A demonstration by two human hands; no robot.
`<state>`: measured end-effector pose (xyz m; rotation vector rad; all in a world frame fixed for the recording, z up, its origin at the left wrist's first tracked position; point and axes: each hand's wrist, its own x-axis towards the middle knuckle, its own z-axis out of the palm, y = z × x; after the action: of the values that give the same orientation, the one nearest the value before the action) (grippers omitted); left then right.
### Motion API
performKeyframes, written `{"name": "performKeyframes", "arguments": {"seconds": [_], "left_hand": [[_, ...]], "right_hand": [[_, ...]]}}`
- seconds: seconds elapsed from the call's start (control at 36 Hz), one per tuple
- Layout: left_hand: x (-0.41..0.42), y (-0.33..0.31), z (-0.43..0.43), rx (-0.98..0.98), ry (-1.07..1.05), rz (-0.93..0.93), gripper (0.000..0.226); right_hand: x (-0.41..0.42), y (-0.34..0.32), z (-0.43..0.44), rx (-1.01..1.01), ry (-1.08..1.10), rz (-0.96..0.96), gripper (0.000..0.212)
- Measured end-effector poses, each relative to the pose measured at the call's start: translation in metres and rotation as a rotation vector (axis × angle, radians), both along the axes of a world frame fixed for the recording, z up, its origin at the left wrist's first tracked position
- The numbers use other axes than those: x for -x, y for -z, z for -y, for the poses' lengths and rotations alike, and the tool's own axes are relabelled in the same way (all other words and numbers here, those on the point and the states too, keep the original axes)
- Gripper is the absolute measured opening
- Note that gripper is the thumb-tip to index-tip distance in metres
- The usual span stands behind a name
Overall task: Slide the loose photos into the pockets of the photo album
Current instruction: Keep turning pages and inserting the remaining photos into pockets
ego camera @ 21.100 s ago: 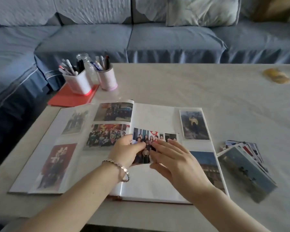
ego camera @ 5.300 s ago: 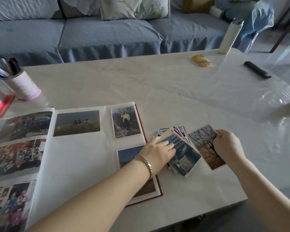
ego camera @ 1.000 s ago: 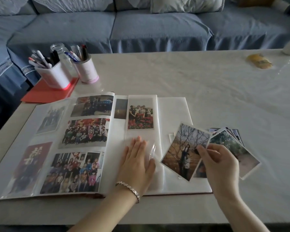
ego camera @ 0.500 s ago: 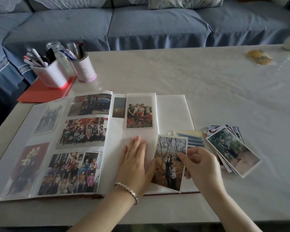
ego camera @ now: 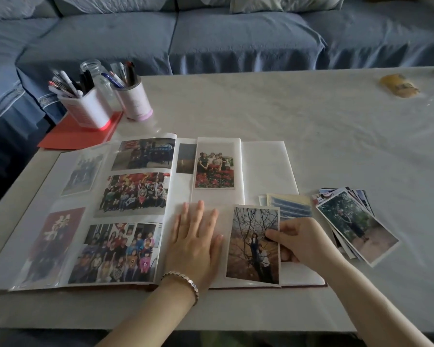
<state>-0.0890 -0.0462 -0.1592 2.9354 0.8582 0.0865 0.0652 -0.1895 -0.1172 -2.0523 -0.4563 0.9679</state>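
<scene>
Our right hand [ego camera: 302, 240] pinches the tree photo [ego camera: 253, 244] by its right edge, long axis running up the frame. Our left hand [ego camera: 194, 242] lies flat, fingers straight, on the photo album [ego camera: 263, 166] page at lower centre.

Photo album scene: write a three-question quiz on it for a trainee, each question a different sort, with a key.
1. True or false: the left grip lies flat on a page of the album.
2. What does the right grip pinch? A) the tree photo; B) a pen; C) a bracelet.
3. Fill in: the loose photo stack lies on the table to the album's ____.
Key: 1 true; 2 A; 3 right.
</scene>
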Motion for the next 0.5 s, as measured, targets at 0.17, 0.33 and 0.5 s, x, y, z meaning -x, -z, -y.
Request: {"name": "performKeyframes", "arguments": {"seconds": [0.17, 0.33, 0.5], "left_hand": [[0.0, -0.002, 0.001, 0.009, -0.02, 0.035, 0.058], [0.001, -0.005, 0.0, 0.093, -0.017, 0.086, 0.05], [0.001, -0.006, 0.0, 0.285, -0.089, 0.297, 0.057]], "right_hand": [[0.006, -0.002, -0.02, -0.007, -0.048, 0.005, 0.024], [0.026, 0.0, -0.035, -0.062, -0.028, -0.023, 0.016], [0.034, -0.005, -0.03, -0.148, 0.038, -0.027, 0.011]]}}
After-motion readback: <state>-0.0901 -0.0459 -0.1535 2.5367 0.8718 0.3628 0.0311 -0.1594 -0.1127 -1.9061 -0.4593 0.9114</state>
